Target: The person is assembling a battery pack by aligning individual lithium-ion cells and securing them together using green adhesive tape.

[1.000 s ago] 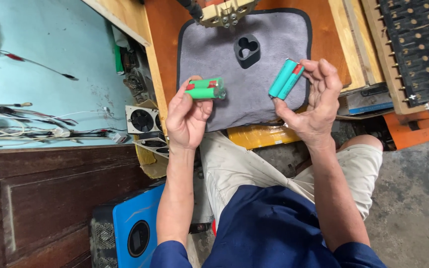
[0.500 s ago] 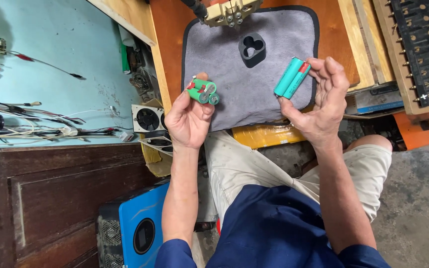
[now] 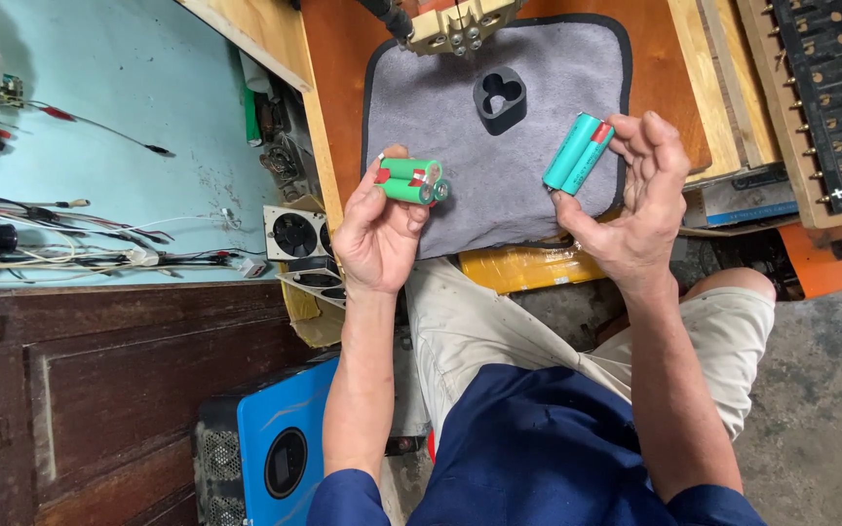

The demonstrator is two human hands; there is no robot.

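1. My left hand [image 3: 374,234], palm up, has its fingers curled around a green cell pack [image 3: 411,181]: short green cylinders side by side with red patches on the wrap. Thumb sits on the near end, and the round end faces point right.
2. My right hand [image 3: 635,209] pinches a teal cell pair [image 3: 578,154] between the thumb below and fingertips at its upper end. The other fingers are loosely spread, and the hand is half open apart from the pinch. The pair is tilted, with its red-marked end up and to the right.
3. Both packs are up in the air over the near edge of the grey cloth mat [image 3: 460,127], well apart from each other.
4. A black moulded cell holder [image 3: 500,98] with rounded pockets sits on the mat, between and beyond my hands.
5. A tan fixture with metal pins [image 3: 460,24] sits at the mat's far edge.
6. The mat lies on an orange-brown wooden board [image 3: 338,68].
7. To the left is a pale blue bench [image 3: 99,88] with loose wires and probes [image 3: 70,255], and a small square fan [image 3: 294,234] at its corner.
8. A blue box with a round dial [image 3: 280,458] sits on the floor by my left forearm.
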